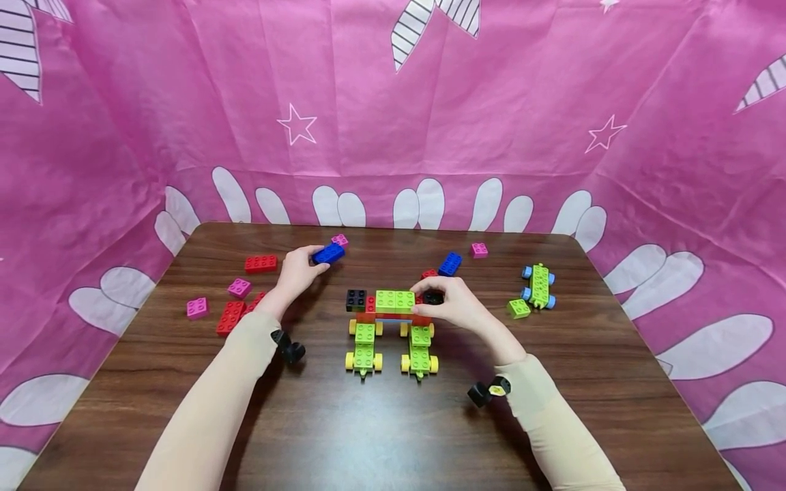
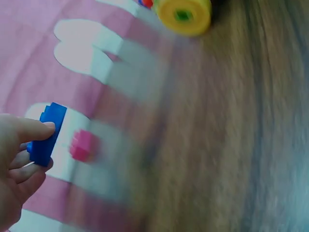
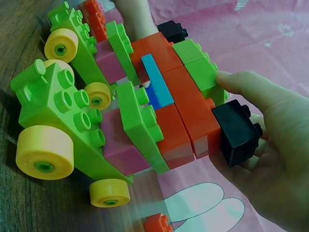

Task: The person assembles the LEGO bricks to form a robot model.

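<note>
My left hand [image 1: 297,271] pinches a blue brick [image 1: 328,254] between thumb and fingers, toward the back of the table. In the left wrist view, the blue brick [image 2: 48,135] is held on edge, with a pink brick [image 2: 83,145] beyond it. My right hand [image 1: 454,303] grips the right end of a built brick structure. This has two lime wheeled bases [image 1: 365,348] with yellow wheels, red bricks above, lime bricks [image 1: 395,301] on top and a black brick [image 1: 356,300] at its left end. The right wrist view shows my fingers around another black brick [image 3: 236,133] and the lime top.
Red bricks [image 1: 230,318] and pink bricks [image 1: 198,308] lie on the left. Behind the structure is another blue brick [image 1: 450,264], with a pink brick [image 1: 479,250] beside it. A lime wheeled base [image 1: 540,286] with blue wheels and a lime brick [image 1: 518,309] stand right.
</note>
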Tool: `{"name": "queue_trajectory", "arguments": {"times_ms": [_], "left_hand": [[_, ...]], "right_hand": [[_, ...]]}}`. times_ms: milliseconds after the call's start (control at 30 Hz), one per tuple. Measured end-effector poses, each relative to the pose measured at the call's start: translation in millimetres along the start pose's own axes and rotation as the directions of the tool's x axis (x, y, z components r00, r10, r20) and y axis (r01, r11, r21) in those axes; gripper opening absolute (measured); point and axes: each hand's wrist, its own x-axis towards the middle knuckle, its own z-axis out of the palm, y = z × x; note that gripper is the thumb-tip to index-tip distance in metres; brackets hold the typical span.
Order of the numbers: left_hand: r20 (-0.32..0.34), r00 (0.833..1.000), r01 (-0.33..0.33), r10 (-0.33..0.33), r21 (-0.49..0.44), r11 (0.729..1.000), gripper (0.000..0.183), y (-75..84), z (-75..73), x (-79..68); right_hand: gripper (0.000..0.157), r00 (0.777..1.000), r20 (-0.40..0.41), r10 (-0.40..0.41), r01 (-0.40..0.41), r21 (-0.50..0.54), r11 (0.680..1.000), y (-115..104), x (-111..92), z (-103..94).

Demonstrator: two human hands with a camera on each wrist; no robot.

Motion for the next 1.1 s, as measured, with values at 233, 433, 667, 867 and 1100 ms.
{"name": "queue_trajectory", "arguments": {"times_ms": [233, 433, 667, 867, 1100], "left_hand": [[0.018, 0.995, -0.099, 0.1, -0.043, 0.994, 0.048, 30.8, -10.2, -12.0], [0.036, 0.976, -0.209, 0.214, -0.097, 0.973, 0.046, 60.3, -14.5, -22.8], [0.085, 0.941, -0.316, 0.327, -0.123, 0.941, 0.045, 89.4, -17.8, -36.7], [0.151, 0.917, -0.35, 0.369, -0.135, 0.927, 0.045, 105.7, -16.8, -47.9], [0.205, 0.88, -0.404, 0.428, -0.152, 0.902, 0.045, 114.8, -12.9, -56.4]], "right_hand": [[0.034, 0.999, -0.007, -0.033, 0.033, 0.021, 0.999, 2.3, 1.6, -0.2], [0.034, 0.999, -0.048, -0.015, 0.02, 0.086, 0.996, -1.8, 4.2, -3.3], [0.033, 0.993, -0.114, -0.028, 0.036, 0.069, 0.997, -8.0, 6.5, -6.2], [0.04, 0.987, -0.148, -0.055, 0.063, 0.047, 0.997, -10.6, 9.3, -6.8], [0.049, 0.985, -0.153, -0.081, 0.089, 0.047, 0.995, -16.1, 10.3, -6.5]]}}
